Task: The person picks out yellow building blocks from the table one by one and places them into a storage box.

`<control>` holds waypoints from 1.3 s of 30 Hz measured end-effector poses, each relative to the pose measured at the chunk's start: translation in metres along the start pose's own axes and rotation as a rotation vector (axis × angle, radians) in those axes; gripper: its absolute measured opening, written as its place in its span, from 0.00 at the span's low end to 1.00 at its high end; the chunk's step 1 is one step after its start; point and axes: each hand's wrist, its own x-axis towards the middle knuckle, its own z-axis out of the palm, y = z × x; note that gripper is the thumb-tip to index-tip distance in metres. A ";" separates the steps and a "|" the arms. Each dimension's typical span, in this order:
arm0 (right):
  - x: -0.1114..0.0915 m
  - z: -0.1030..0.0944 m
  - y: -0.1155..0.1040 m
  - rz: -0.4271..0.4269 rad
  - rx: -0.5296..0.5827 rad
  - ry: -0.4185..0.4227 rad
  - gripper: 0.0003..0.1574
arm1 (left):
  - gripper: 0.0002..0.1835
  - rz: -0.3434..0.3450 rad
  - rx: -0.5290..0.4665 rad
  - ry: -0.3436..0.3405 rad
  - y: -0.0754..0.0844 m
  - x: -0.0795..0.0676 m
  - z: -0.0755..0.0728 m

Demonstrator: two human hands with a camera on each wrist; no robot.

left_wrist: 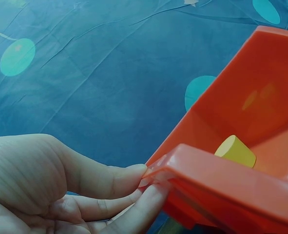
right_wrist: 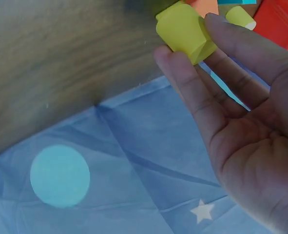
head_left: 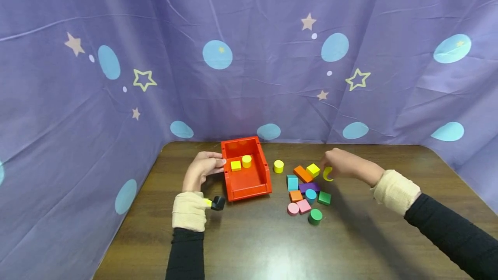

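Note:
My left hand grips the left rim of a red plastic bin, with the thumb on top and fingers below in the left wrist view. Inside the bin lie a yellow square block and a yellow cylinder. To the right, my right hand pinches a yellow arch-shaped block between thumb and fingertips, over the right side of a group of blocks. Nearest to that hand are a yellow block and an orange rectangular block.
Another yellow cylinder stands between bin and group. Around the group lie a blue block, a purple block, a green cylinder, a pink block and others. A patterned purple curtain hangs behind the wooden table.

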 end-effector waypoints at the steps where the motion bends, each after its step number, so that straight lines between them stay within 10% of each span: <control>1: -0.001 -0.002 0.001 0.003 -0.008 -0.002 0.10 | 0.22 0.002 -0.001 -0.001 0.000 0.000 0.000; 22: -0.016 -0.086 0.001 -0.001 -0.208 0.109 0.12 | 0.22 -0.006 0.008 -0.007 -0.004 -0.001 0.001; 39: -0.001 -0.159 -0.040 0.018 -0.226 0.210 0.09 | 0.22 0.014 0.028 0.006 0.001 0.001 0.001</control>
